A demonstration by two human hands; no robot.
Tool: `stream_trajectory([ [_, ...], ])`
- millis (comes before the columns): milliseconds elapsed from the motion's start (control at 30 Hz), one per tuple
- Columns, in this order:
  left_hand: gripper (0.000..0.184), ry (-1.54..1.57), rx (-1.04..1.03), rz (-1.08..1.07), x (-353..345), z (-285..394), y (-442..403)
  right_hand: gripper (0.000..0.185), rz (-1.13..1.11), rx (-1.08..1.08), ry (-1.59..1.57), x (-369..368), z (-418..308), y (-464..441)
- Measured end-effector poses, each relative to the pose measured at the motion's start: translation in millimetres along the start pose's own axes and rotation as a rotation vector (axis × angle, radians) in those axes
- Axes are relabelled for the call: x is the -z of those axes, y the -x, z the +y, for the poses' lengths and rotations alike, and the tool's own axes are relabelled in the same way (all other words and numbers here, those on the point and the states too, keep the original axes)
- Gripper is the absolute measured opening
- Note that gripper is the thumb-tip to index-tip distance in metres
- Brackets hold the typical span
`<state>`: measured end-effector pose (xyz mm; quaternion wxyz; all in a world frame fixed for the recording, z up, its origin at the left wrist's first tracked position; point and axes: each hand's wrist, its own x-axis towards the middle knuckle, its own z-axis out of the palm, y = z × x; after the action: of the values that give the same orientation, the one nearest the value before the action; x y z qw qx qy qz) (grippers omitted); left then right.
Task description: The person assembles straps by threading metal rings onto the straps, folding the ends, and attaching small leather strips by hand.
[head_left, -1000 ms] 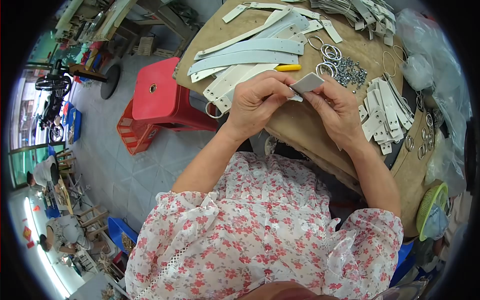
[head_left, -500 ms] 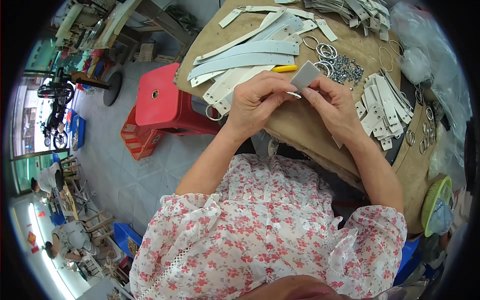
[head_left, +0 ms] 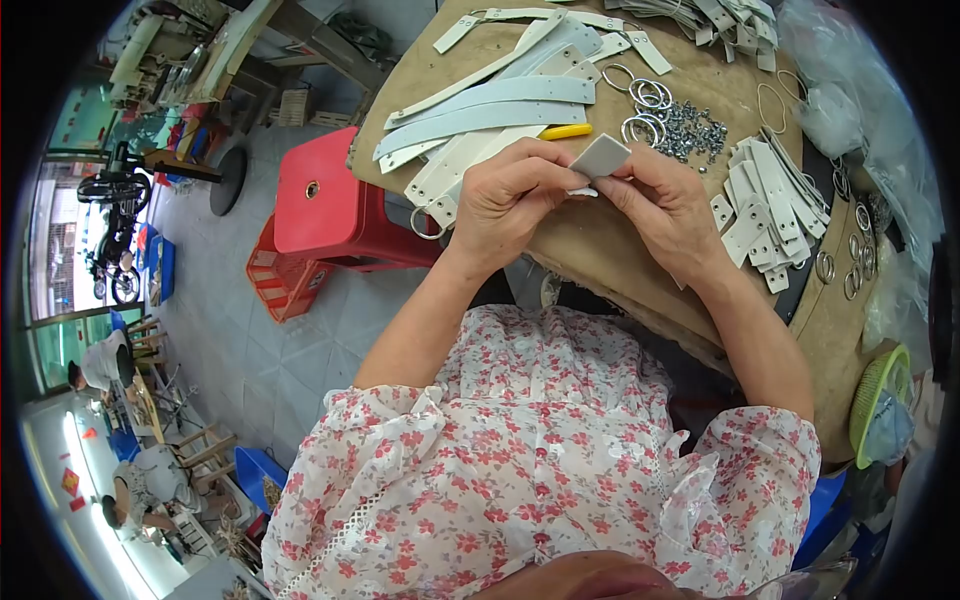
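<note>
Close together above the table's near edge, both hands pinch one short whitish strap piece (head_left: 602, 155). My left hand (head_left: 508, 203) is closed on its lower end, where a small white edge pokes out by the fingertips. My right hand (head_left: 665, 212) grips it from the other side with thumb and fingers. The fingers hide much of the piece. Just beyond lie metal rings (head_left: 652, 95), a heap of small silver rivets (head_left: 692, 132) and a yellow-handled tool (head_left: 567, 131). Long pale straps (head_left: 490, 118) are stacked beyond my left hand; short punched straps (head_left: 770, 205) lie right of my right hand.
The cloth-covered table (head_left: 590, 250) has a worn near edge. More straps (head_left: 715, 25) are heaped at its far side, beside clear plastic bags (head_left: 850, 90). A red stool (head_left: 325, 195) and a green basket (head_left: 858, 405) flank it. Other people (head_left: 150, 480) sit far left.
The strap piece has tipped lower and turned slightly to the left between my fingers. Both hands keep their pinch and have barely shifted.
</note>
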<state>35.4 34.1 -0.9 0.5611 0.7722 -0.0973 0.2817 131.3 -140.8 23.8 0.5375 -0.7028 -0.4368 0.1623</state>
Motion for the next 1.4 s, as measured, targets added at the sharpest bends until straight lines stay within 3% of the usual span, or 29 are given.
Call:
stream_trajectory([
  [500,0.015,0.349,0.142,0.073,-9,4,4,0.005,0.026,0.024,-0.026,-2,-10,3],
  [767,0.012,0.369,0.174,0.052,-10,7,4,0.012,0.096,0.24,0.208,-6,-7,1],
  [867,0.012,0.386,0.184,0.048,-11,6,5,0.006,0.173,0.223,0.212,-10,-6,1],
  [1067,0.015,0.341,0.201,0.048,-11,6,4,0.012,0.174,0.135,0.174,-11,-6,3],
  [1267,0.016,0.306,0.227,0.056,-12,10,4,0.013,0.182,0.211,0.199,-11,1,1],
  [1400,0.016,0.244,0.208,0.018,-9,7,4,0.015,0.077,0.141,0.276,-6,3,3],
])
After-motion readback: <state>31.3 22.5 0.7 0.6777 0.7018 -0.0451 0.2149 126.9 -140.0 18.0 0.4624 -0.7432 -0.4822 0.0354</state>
